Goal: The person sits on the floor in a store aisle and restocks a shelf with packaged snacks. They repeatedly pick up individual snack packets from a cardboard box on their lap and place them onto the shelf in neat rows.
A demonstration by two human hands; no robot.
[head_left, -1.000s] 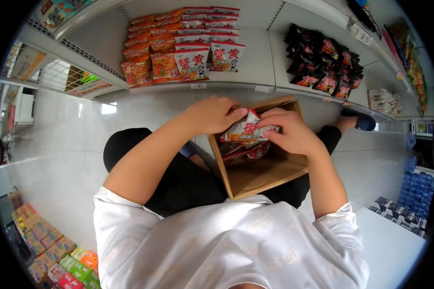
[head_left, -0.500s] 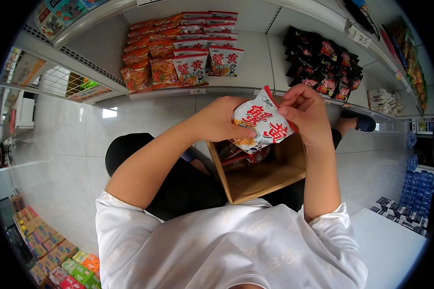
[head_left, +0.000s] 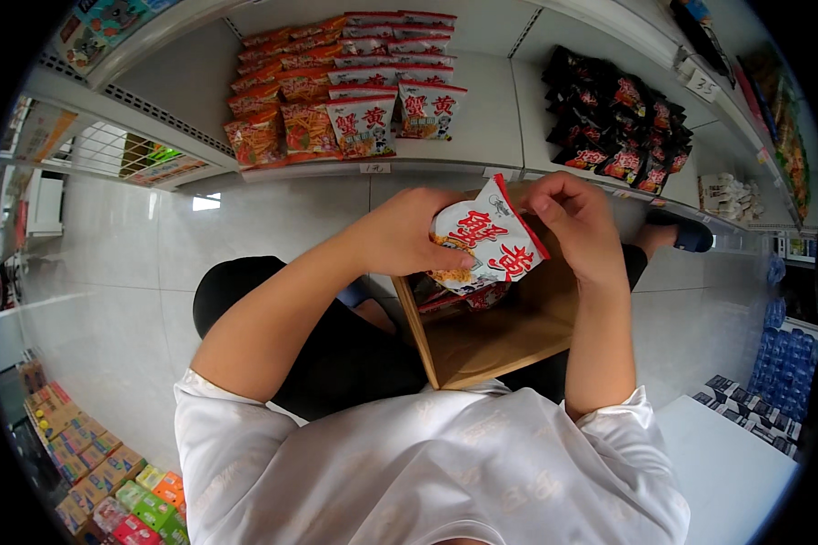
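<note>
A white snack bag with red lettering and a red top edge is in my left hand, whose thumb lies across its front. Close by the bag's red edge is my right hand, its fingers curled toward the thumb. Nothing shows between those fingers, and the bag's edge looks just apart from them. Below both hands stands an open brown box between my legs. Several red and white bags lie inside it, partly hidden by the held bag.
Ahead, a low white shelf carries rows of orange snack bags, white snack bags and black packets. Stacked colourful boxes are at lower left. Blue bottle packs and a white surface lie to the right.
My right fingers have come away from the bag's red edge, which now shows whole. The bag has shifted slightly left in my left hand. The view has shifted a little.
</note>
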